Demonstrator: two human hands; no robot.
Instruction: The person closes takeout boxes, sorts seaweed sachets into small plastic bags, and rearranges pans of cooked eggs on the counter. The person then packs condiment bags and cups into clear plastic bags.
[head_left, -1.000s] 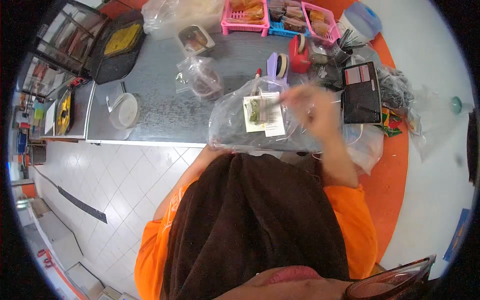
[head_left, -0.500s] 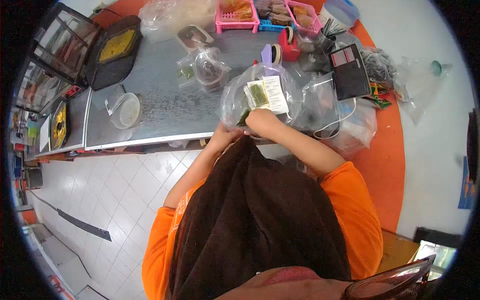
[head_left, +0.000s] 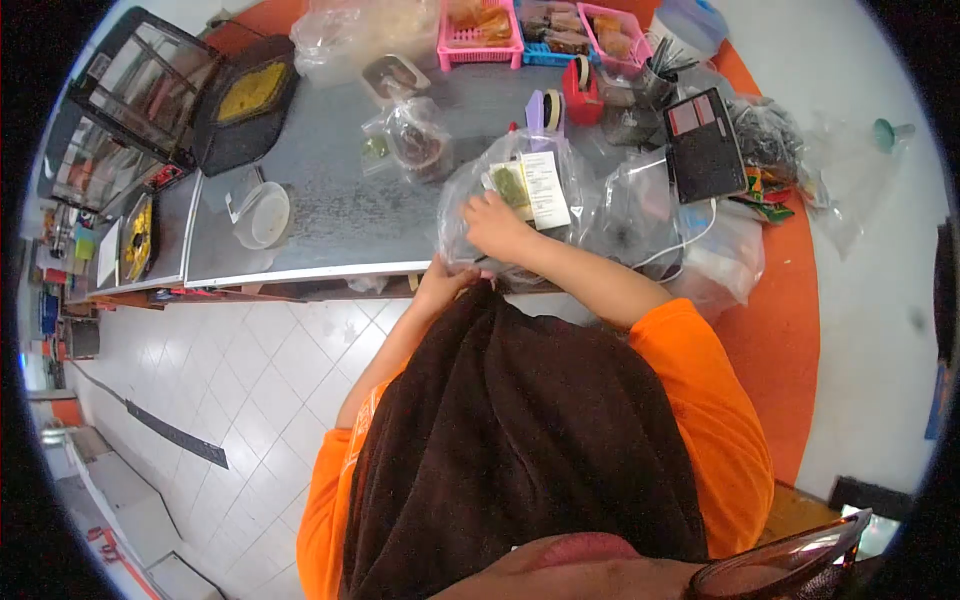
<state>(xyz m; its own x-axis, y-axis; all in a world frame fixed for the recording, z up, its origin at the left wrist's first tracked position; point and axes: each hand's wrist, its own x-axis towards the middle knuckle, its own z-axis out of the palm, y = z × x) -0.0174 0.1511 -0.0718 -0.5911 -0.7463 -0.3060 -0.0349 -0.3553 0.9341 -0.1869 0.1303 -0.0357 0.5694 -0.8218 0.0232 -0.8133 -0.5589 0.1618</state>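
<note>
A clear plastic bag [head_left: 462, 190] lies at the counter's front edge, with a small green-filled packet [head_left: 510, 187] and a white printed slip [head_left: 547, 190] showing in it. My right hand [head_left: 497, 230] is over the bag, its fingers curled beside the green packet's lower left; what they hold, if anything, is hidden. Lower down, my left hand [head_left: 443, 287] pinches the near edge of the bag at the counter's rim. A second clear bag [head_left: 418, 140] with brown contents and a little green packet [head_left: 375, 147] sit further back.
A tape dispenser [head_left: 545, 112] in purple and a red one [head_left: 582, 90] stand behind the bag. To the right is a black tablet [head_left: 705, 145] with a white cable. Pink baskets [head_left: 480, 50] line the back; a white tub [head_left: 264, 215] sits left.
My right hand has moved up and left over the bag, and its fingers have loosened from a fist. The dark green piece beneath it is now hidden. My left hand stays at the edge.
</note>
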